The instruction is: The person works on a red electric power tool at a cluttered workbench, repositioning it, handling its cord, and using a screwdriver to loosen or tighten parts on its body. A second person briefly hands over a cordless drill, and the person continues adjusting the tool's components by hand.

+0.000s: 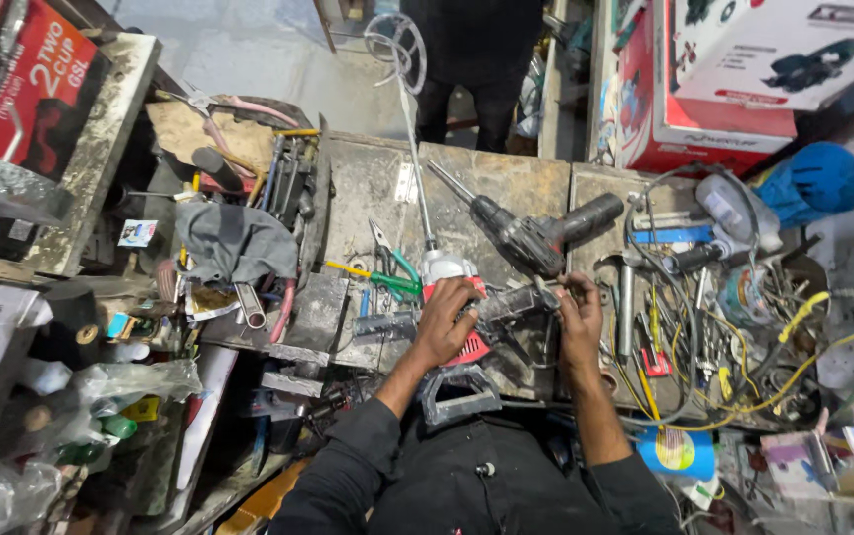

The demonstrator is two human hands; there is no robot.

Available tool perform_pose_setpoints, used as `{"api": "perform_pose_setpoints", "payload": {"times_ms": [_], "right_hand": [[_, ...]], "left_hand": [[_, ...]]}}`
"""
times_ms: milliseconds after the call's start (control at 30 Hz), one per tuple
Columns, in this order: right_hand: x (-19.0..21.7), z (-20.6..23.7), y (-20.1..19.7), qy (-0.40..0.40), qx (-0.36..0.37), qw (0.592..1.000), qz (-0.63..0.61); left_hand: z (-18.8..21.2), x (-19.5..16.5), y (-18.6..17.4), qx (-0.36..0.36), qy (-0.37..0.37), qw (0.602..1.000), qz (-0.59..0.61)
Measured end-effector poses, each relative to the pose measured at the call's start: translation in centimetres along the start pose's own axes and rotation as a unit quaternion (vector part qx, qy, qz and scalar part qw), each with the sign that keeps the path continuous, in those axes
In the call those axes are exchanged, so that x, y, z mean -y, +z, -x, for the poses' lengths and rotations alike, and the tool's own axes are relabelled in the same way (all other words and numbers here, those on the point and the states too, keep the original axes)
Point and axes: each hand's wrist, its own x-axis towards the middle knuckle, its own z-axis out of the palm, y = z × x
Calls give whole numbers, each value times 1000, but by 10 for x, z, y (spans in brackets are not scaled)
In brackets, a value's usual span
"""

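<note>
Black sleeves fill the bottom centre of the frame, and from them both hands reach to a red and grey power mixer [452, 297] lying on the cluttered workbench [368, 188] at mid-frame. The left hand [444, 322] is clamped over the red motor body; the right hand [580, 322] pinches a dark side handle or fitting [516, 300] at the machine's right, fingers closed round it. The long steel paddle shaft [413, 159] runs up toward the top of the frame, ending in a wire whisk ring [395, 40].

I would judge it heavy at the motor end, rigid, and awkward because of that long shaft; the body and its grey rear loop handle [457, 394] look the safest places to hold.

A dark drill [536, 238] lies just above the hands. What the right fingers actually work on is hidden by them. A standing person at top centre is cut off at the waist, and the wire tangle [744, 347] at right is hard to sort out.
</note>
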Motion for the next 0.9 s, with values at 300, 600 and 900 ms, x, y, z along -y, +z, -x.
{"api": "perform_pose_setpoints", "payload": {"times_ms": [300,600,900], "right_hand": [[33,1,16,-136,-47,948,283],[32,12,22,-180,-34,922,341],[46,0,26,-135,-34,945,297]], "left_hand": [[1,2,3,-5,-3,1000,-7],[0,1,1,-3,0,1000,-3],[1,1,1,-4,9,1000,-7]]}}
